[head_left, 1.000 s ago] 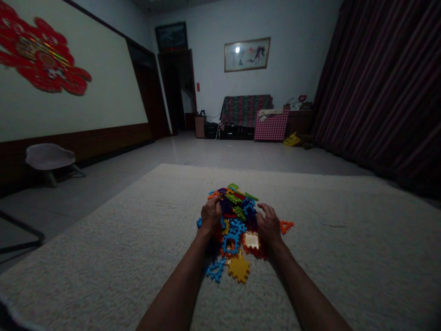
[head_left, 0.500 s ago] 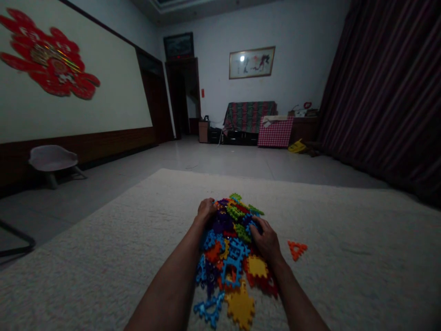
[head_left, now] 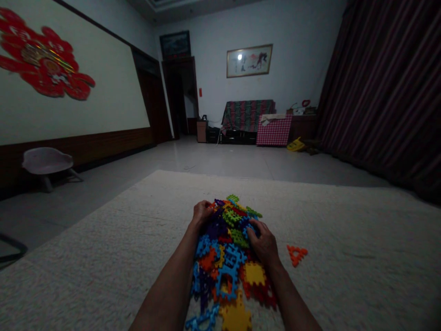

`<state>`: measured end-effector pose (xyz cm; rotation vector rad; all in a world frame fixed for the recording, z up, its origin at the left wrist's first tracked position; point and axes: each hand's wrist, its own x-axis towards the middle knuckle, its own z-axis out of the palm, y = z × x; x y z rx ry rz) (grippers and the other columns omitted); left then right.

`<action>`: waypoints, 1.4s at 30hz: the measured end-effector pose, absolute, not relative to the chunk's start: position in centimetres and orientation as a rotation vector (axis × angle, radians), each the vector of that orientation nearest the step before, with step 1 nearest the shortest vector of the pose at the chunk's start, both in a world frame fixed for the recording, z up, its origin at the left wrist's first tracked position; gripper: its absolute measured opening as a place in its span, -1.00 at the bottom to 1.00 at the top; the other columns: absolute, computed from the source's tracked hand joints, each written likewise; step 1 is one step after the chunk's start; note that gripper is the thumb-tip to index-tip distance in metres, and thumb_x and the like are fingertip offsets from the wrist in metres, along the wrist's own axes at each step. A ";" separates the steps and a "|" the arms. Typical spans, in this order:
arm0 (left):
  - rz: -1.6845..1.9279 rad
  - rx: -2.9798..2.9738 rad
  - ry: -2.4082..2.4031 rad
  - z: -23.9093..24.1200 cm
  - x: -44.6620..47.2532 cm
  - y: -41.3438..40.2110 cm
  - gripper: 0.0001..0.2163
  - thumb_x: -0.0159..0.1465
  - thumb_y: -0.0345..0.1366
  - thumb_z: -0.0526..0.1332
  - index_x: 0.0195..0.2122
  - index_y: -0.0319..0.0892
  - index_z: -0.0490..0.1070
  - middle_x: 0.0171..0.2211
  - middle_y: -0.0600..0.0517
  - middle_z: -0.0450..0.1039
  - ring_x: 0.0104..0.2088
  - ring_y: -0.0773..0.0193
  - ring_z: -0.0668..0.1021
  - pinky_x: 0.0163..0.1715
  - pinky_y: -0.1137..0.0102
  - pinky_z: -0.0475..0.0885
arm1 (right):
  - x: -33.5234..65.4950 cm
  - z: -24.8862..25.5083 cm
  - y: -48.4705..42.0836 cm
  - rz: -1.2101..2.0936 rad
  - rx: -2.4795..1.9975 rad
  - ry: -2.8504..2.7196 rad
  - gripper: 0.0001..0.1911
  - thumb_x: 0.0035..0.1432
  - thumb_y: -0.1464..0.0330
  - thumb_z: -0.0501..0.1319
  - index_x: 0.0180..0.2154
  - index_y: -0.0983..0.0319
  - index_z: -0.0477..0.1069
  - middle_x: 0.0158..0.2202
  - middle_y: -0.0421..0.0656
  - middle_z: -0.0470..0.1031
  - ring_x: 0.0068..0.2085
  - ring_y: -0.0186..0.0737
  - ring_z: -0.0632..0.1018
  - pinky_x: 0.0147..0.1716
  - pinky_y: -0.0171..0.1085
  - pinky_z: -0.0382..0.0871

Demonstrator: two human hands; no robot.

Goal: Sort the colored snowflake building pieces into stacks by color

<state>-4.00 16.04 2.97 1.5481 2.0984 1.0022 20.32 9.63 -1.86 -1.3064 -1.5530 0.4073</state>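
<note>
A heap of plastic interlocking toy pieces in blue, purple, green, yellow, orange and red lies on the pale rug, between my forearms. My left hand (head_left: 201, 213) is at the heap's far left edge, its fingers bent inward against orange and purple pieces; what they grip, if anything, is hidden. On the right side my right hand (head_left: 264, 240) rests against the heap, thumb and fingers apart, touching blue pieces (head_left: 245, 226). Closer to me are a blue frame-shaped piece (head_left: 231, 272), a yellow square piece (head_left: 255, 273) and a larger yellow piece (head_left: 237, 317). An orange triangular piece (head_left: 296, 254) lies alone to the right.
The pale rug (head_left: 337, 239) spreads around the heap, with tiled floor (head_left: 237, 158) beyond. A small low chair (head_left: 48, 161) stands at left, and a dark curved bar (head_left: 15, 250) enters at the left edge. Cloth-covered furniture (head_left: 248, 115) and a dark curtain (head_left: 375, 101) are farther off.
My left hand has shifted slightly left, with orange pieces now showing at its fingertips. The right hand stays against the heap. The whole view has moved a little.
</note>
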 end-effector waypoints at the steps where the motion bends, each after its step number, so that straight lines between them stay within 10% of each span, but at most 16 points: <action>1: 1.048 1.507 2.099 3.0 -4.1 16.1 -0.85 0.14 -0.42 0.33 -0.26 -0.16 0.64 -0.26 -0.03 0.69 -0.22 0.25 0.65 -0.26 0.49 0.43 | 20.4 -1.8 9.7 0.421 -1.308 -1.556 -0.58 0.09 0.12 0.12 -0.14 0.20 0.55 -0.07 0.02 0.62 0.01 0.01 0.60 0.14 -0.01 0.42; 12: 1.344 1.490 1.630 5.6 0.0 16.0 -0.74 0.15 -0.23 0.35 -0.17 -0.24 0.62 -0.41 0.01 0.64 -0.43 0.29 0.62 -0.43 0.49 0.47 | 20.1 -1.5 9.7 0.436 -1.296 -1.640 -0.56 0.19 0.18 0.08 -0.01 0.22 0.51 0.01 0.02 0.59 0.04 -0.01 0.59 0.14 -0.04 0.43; 24: 1.007 2.091 1.801 6.5 3.2 15.4 -0.67 0.36 -0.33 0.16 0.11 -0.20 0.52 0.12 -0.13 0.55 0.14 0.16 0.54 0.23 0.32 0.35 | 20.1 -2.0 9.9 0.428 -1.281 -1.598 -0.59 0.17 0.16 0.10 -0.05 0.19 0.53 -0.02 -0.02 0.61 0.02 -0.05 0.60 0.14 -0.06 0.42; 42: 0.755 2.511 1.619 1.5 1.0 9.5 -0.68 0.42 -0.24 0.09 0.11 -0.06 0.53 0.21 -0.09 0.45 0.23 0.07 0.42 0.28 0.08 0.33 | 20.6 0.0 10.1 0.371 -1.281 -1.501 -0.65 0.18 0.18 0.08 -0.21 0.19 0.56 -0.13 -0.01 0.63 -0.06 -0.04 0.60 0.04 -0.05 0.47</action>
